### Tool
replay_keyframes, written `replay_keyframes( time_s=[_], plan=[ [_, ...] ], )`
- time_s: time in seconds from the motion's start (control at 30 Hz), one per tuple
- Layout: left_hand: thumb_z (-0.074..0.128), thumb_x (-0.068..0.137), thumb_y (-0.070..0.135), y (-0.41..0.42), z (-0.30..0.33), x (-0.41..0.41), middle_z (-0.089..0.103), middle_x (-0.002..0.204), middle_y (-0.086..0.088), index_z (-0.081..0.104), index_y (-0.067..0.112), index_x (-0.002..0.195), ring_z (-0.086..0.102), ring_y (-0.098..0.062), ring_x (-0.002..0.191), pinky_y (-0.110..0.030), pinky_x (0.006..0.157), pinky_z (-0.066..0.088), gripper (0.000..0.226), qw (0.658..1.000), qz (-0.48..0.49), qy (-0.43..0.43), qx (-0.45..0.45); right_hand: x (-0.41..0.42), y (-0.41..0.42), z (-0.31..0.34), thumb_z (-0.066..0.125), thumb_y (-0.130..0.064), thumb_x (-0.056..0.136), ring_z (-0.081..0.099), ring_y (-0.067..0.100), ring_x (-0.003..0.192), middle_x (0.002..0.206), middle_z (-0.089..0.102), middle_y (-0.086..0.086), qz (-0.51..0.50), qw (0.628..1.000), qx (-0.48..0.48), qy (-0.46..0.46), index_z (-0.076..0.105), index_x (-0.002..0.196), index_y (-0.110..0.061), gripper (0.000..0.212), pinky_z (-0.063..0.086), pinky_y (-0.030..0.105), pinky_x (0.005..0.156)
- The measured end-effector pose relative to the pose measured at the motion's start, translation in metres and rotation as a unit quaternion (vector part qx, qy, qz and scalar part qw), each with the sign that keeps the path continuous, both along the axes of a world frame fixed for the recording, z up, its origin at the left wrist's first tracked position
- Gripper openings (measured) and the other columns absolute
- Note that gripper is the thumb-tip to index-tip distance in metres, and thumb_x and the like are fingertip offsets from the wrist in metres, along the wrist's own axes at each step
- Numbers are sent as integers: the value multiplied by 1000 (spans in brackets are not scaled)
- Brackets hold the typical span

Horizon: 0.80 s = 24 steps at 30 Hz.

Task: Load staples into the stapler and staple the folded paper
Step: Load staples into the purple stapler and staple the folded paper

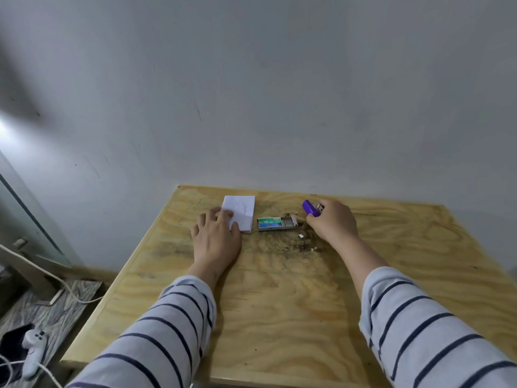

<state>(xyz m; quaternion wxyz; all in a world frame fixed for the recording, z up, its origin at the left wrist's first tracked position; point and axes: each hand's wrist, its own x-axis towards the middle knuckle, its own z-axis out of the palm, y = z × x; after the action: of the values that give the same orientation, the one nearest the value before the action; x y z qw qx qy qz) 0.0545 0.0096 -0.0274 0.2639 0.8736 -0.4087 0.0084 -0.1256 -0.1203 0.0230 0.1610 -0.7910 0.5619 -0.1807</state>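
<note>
I see the left hand flat, fingers straight on the white folded paper. Right of the paper lies the green staple box; beyond it the right hand grips the small purple stapler.

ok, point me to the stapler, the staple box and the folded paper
stapler (310, 207), head view, purple top cover
staple box (270, 223), head view, printed green-blue sleeve
folded paper (242, 210), head view, white upper face

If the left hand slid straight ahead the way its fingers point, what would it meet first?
The left hand already rests its fingertips on the folded paper, so it would push that first. Beyond the paper only bare table shows, then the wall.
</note>
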Motion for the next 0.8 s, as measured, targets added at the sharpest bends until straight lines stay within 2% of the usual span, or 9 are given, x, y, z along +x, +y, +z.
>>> replay_keyframes(
  time_s=[0.1,0.23,0.3,0.43,0.53,0.63,0.8],
  plan=[
    [31,95,30,-1,-2,-2,43,140,1,51,23,125,32,-23,129,-43,105,28,36,1000,-12,-13,-20,5,-3,-8,63,-28,84,57,23,83,99,65,8,2,999,-27,22,58,107,-9,30,39,26,59],
    [27,96,38,-2,-4,-1,45,138,3,51,24,123,32,-21,129,-43,109,23,39,999,-27,-18,-27,9,-7,-18,64,-36,84,58,24,82,96,67,9,-4,999,-31,28,61,100,-9,32,38,27,58],
    [31,94,44,-2,-4,-2,45,140,3,50,25,125,32,-22,130,-45,112,22,41,998,-33,-38,-24,9,-6,-19,61,-40,86,57,26,88,97,66,7,-3,998,-54,30,62,102,-10,34,38,29,60],
    [42,92,45,-3,1,-9,53,132,6,55,29,120,39,-23,124,-46,112,20,35,986,-89,-131,-49,5,6,-14,44,-19,95,50,26,102,110,66,2,48,989,-141,23,68,105,-14,26,42,34,78],
    [45,89,42,-5,5,-13,60,123,6,58,29,114,45,-23,119,-50,111,23,32,972,-129,-191,-49,2,19,-19,46,-11,92,50,25,107,113,67,-1,95,980,-176,11,70,105,-18,28,40,36,83],
    [51,87,44,-10,8,-19,62,118,8,59,31,115,46,-22,120,-50,112,22,31,969,-143,-200,-27,1,28,-27,46,-11,91,47,25,109,116,66,-3,120,977,-168,51,65,116,-23,33,35,36,81],
    [46,92,47,-20,11,-33,61,121,9,57,38,119,39,-18,126,-45,111,10,30,974,-129,-182,31,4,34,-27,45,-13,92,42,24,118,127,61,-4,144,971,-162,101,56,129,-24,40,33,41,97]
  ],
)
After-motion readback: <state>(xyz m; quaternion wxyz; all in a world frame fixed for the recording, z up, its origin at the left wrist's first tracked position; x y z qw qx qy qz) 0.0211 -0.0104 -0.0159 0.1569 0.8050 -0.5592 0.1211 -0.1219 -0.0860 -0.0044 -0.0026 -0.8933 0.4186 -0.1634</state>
